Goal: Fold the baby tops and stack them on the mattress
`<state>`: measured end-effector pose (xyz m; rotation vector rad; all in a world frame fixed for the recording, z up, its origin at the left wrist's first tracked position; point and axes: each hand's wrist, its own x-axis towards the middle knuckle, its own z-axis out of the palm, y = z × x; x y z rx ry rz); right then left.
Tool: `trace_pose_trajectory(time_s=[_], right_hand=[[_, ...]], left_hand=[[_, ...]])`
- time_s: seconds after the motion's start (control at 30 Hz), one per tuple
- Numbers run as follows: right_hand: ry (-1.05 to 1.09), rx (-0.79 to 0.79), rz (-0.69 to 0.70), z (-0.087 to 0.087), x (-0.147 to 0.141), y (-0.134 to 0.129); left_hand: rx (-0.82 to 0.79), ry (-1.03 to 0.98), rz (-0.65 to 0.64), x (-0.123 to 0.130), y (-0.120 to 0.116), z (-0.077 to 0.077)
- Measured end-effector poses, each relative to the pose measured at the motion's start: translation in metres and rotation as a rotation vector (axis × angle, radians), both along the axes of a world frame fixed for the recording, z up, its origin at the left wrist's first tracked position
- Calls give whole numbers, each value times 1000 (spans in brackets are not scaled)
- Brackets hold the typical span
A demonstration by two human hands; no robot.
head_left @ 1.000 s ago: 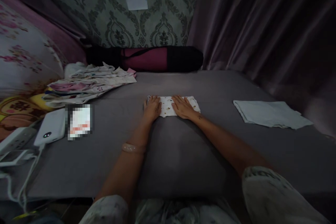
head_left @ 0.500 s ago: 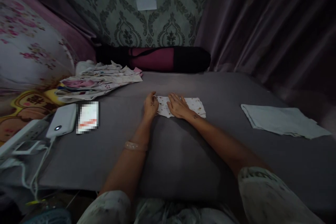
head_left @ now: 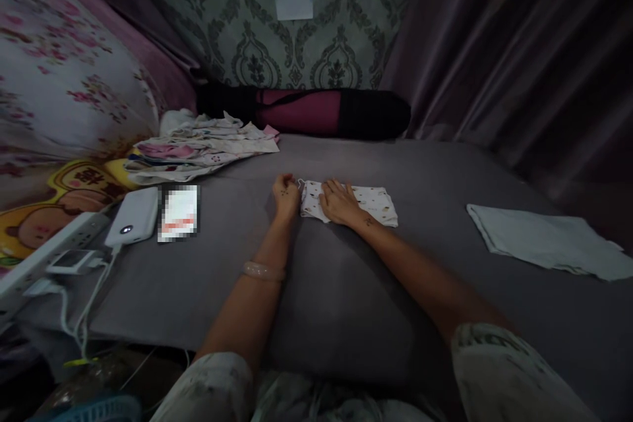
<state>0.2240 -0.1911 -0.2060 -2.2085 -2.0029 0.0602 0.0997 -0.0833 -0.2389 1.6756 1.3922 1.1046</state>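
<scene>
A folded white garment with small dark and tan prints (head_left: 376,201) lies flat on the grey-covered surface in front of me. My right hand (head_left: 340,203) rests palm down across its left half, fingers spread and extended. Just off the garment's left edge is my left hand (head_left: 285,196), its fingers curled closed. A thin white string (head_left: 300,182) runs from the garment's upper left corner to those fingers, which appear to pinch it. The fingertips themselves are partly hidden.
A pile of light clothes (head_left: 208,148) sits at the back left, near a long black and maroon bag (head_left: 306,111). Left are a white power bank (head_left: 133,216), a power strip (head_left: 54,250) and a blurred-out item (head_left: 178,214). A folded pale cloth (head_left: 548,237) lies right.
My left hand has drawn slightly left from the garment's edge, and its fingers are more curled. The right hand stays flat on the garment. The whole view has shifted a little.
</scene>
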Motion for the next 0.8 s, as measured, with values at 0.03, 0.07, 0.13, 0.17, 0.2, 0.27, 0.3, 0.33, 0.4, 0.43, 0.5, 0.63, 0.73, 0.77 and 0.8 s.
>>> trace_pose_trajectory(time_s=[0.03,0.07,0.13,0.17,0.2,0.27,0.3,0.33,0.4,0.43,0.5,0.63,0.73,0.77,0.8], right_hand=[[4,23,5,2,-5,2],[9,48,11,3,-10,3],[23,83,23,6,-20,8],[32,91,28,7,-26,11],[41,94,31,8,-31,14],[58,87,32,7,-39,20],[65,77,30,6,-42,22],[72,60,28,5,-45,24],[83,24,22,1,-49,27],[88,13,20,-2,-50,27],[99,4,17,-5,-51,28],[161,6,21,-5,-50,30],[244,59,19,2,-41,29],[264,88,10,5,-36,26],[273,117,-4,7,-29,23]], left_hand=[[-10,13,-1,-1,0,0],[-20,26,0,-1,0,1],[-37,27,4,-2,0,3],[-41,15,4,-2,0,4],[-44,-4,4,-2,-1,4],[-47,-43,15,-2,-1,5],[-48,-58,21,-2,-1,5],[-48,-69,29,-3,-1,4],[-44,-72,37,-3,0,3],[-40,-63,37,-3,0,2],[-32,-42,34,-2,2,-1],[-11,-94,41,-1,0,-2],[26,-139,56,0,-5,2],[43,-129,55,0,-7,4],[65,-105,50,1,-10,7]])
